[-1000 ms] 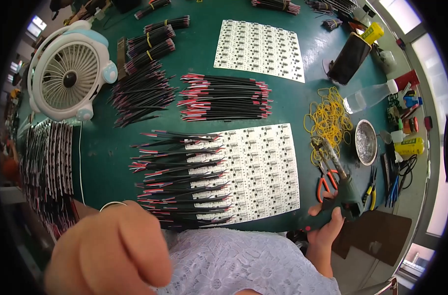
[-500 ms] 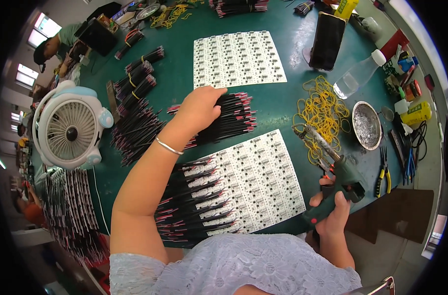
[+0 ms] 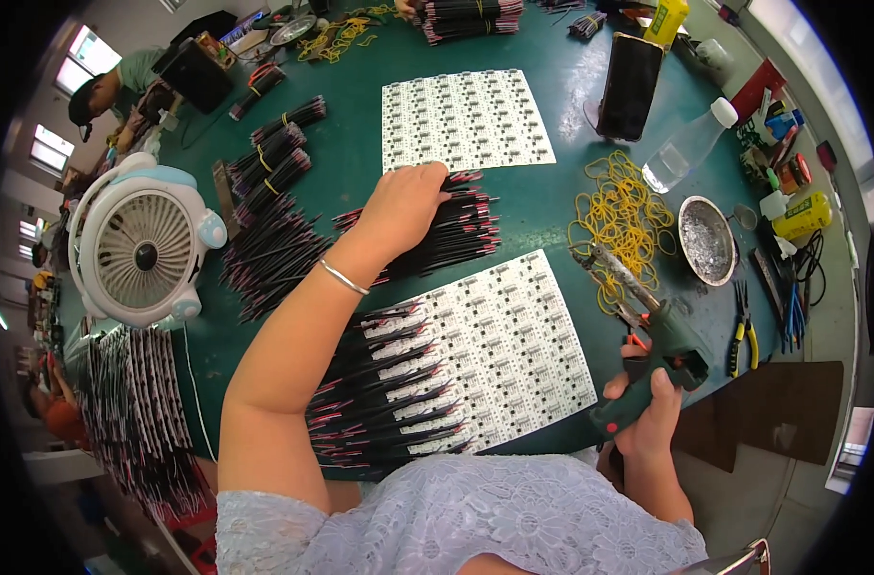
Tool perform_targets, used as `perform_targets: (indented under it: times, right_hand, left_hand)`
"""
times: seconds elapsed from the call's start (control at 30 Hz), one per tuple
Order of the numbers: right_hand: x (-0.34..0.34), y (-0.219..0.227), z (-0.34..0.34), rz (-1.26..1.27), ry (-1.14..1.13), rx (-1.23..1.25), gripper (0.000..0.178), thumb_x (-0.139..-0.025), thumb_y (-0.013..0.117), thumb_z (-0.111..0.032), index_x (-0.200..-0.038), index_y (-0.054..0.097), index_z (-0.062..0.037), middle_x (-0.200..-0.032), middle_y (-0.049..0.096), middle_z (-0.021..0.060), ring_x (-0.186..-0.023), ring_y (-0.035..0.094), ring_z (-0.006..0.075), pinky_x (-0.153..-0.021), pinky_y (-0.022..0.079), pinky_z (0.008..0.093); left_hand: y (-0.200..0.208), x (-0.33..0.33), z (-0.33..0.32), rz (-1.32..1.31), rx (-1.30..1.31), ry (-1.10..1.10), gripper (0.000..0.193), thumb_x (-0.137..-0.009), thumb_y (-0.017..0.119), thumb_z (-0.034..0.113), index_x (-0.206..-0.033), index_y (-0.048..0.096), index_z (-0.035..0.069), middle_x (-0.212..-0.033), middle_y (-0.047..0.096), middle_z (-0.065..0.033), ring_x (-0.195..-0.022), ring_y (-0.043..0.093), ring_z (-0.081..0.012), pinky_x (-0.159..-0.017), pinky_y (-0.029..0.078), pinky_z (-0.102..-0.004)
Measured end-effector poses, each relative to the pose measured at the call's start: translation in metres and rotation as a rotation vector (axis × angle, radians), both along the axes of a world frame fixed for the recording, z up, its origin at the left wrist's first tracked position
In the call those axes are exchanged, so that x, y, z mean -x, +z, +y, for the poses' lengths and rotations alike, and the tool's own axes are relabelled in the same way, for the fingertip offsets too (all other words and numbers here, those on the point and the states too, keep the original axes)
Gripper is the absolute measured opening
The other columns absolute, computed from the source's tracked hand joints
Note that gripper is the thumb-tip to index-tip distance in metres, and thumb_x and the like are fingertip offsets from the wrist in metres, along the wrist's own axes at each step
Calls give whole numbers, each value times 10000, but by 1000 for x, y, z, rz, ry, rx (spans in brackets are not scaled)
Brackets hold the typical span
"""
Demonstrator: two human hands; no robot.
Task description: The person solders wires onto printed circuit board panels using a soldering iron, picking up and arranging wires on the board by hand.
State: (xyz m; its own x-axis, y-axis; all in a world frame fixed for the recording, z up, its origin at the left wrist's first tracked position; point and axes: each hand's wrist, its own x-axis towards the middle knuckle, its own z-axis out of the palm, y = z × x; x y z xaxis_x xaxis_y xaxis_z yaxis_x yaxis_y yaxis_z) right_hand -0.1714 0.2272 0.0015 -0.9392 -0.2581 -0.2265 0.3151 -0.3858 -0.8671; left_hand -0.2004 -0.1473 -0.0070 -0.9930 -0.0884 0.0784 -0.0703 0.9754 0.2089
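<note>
Still reaching, left hand hides black wires beneath.

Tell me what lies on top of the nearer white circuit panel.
Black wires with red ends lie in rows across the left part of the nearer white circuit panel. The forearm crosses above their upper left edge. What the wires cover of the panel cannot be seen.

Bright even daylight, sharp centre, soft shadows; fisheye-bent, dark rim
</note>
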Motion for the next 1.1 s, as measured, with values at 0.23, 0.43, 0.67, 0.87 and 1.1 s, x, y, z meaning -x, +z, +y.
perform_targets:
  times: [0.23,0.43,0.67,0.87,1.1]
  right_hand:
    - [-8,2,0,6,13,16,525,-848,604,-253,-1280,431,-10,-1071,597,197,-600,638,214,-544,564,326]
    - [-13,5,-1,16,20,15,518,-850,607,-261,-1272,436,-14,-1074,598,193,-601,640,214,-547,563,323]
    - [-9,5,1,-26,-12,-15,504,-868,580,-287,-1259,438,-3,-1087,591,192,-612,624,210,-532,544,325]
    - [-5,0,0,7,51,17,488,-880,565,-294,-1259,441,-13,-1102,584,185,-613,615,202,-538,533,327]
    - [5,-4,-15,-6,127,14,462,-904,559,-310,-1260,449,-36,-1115,587,162,-659,625,191,-601,533,318]
  left_hand:
    - [5,-8,2,291,-86,-98,119,-893,553,118,-964,516,30,-915,617,-170,-847,617,-358,-728,496,-435]
    - [12,6,7,34,54,19,131,-911,540,159,-975,527,46,-825,633,-181,-807,621,-384,-689,491,-458]
    - [38,-19,-9,362,-193,139,154,-917,539,172,-1015,541,53,-813,672,-149,-748,656,-334,-635,503,-421]
    - [54,-109,-28,978,-958,148,149,-992,473,98,-1111,484,9,-881,637,-95,-785,639,-160,-753,525,-273]
    - [19,-154,-21,1049,-1161,215,248,-973,514,103,-1198,458,15,-979,664,-142,-924,638,-213,-897,486,-337]
